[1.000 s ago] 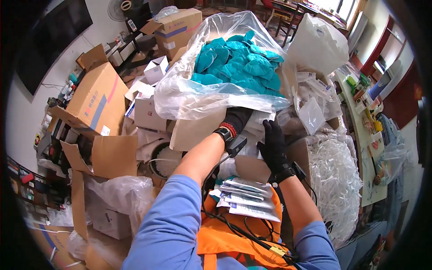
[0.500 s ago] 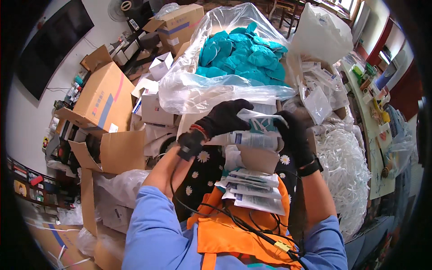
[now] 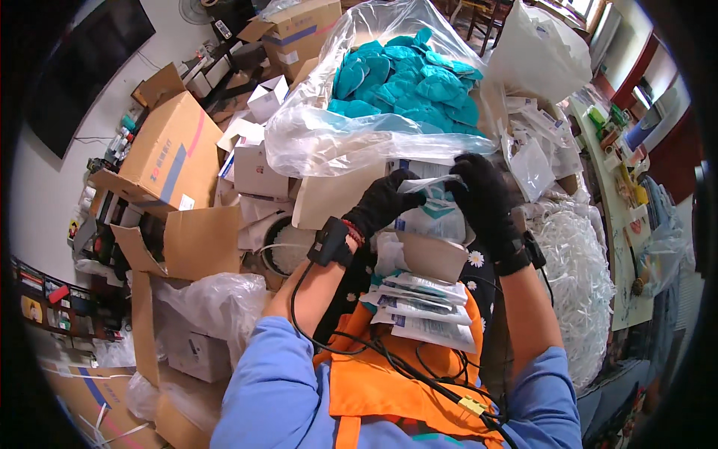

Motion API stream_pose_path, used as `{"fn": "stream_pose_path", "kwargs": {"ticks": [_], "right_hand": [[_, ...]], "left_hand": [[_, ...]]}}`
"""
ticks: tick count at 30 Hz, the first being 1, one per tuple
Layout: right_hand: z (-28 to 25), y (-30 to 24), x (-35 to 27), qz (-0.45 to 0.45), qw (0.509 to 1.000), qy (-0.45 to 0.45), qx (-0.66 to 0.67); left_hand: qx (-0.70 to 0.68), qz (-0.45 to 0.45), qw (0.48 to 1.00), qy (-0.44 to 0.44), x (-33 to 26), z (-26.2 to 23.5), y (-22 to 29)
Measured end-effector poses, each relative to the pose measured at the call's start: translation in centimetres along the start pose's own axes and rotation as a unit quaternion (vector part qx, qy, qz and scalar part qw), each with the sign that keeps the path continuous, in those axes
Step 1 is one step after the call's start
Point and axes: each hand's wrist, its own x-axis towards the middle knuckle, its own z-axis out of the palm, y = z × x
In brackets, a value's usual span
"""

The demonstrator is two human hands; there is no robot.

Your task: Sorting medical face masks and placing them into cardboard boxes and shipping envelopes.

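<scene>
Between my black-gloved hands is a small clear-and-white plastic pouch (image 3: 440,196) with something teal inside. My left hand (image 3: 383,202) pinches its left upper edge between thumb and fingers. At its right upper corner, the fingers of my right hand (image 3: 479,198) are closed on the edge. Under the pouch lie more printed plastic pouches (image 3: 430,226), beside an open cardboard box (image 3: 435,256). Several filled pouches (image 3: 426,305) are stacked on my lap, against the orange apron (image 3: 389,385).
Ahead, a large clear bag (image 3: 374,146) holds teal fabric pieces (image 3: 411,82). A heap of white strips (image 3: 572,284) lies to the right, with a box of pouches (image 3: 535,150) beyond it. Open cartons (image 3: 168,161) crowd the left. A cable (image 3: 321,344) runs across my lap.
My left hand has moved slightly down and toward the pouch's edge. My right hand has risen and turned inward, its fingers now over the pouch's top edge.
</scene>
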Motion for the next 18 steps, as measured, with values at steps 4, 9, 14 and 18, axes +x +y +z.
{"fn": "stream_pose_path", "kwargs": {"ticks": [4, 9, 14, 18], "right_hand": [[3.5, 4.0, -2.0, 0.152, 0.955, 0.112, 0.229], [5.7, 2.6, -4.4, 0.200, 0.943, 0.159, 0.214], [6.6, 5.7, -5.4, 0.135, 0.975, 0.132, 0.113], [3.7, 3.1, -3.5, 0.082, 0.986, 0.142, 0.020]], "left_hand": [[-0.028, -0.005, 0.999, 0.039, -0.3, -0.3, 0.1], [-0.013, 0.038, 0.990, 0.134, -0.6, 0.3, 1.1], [-0.033, 0.022, 0.992, 0.116, 0.3, 1.3, -2.3], [-0.029, -0.014, 0.993, 0.110, 0.4, 1.4, -1.9]]}}
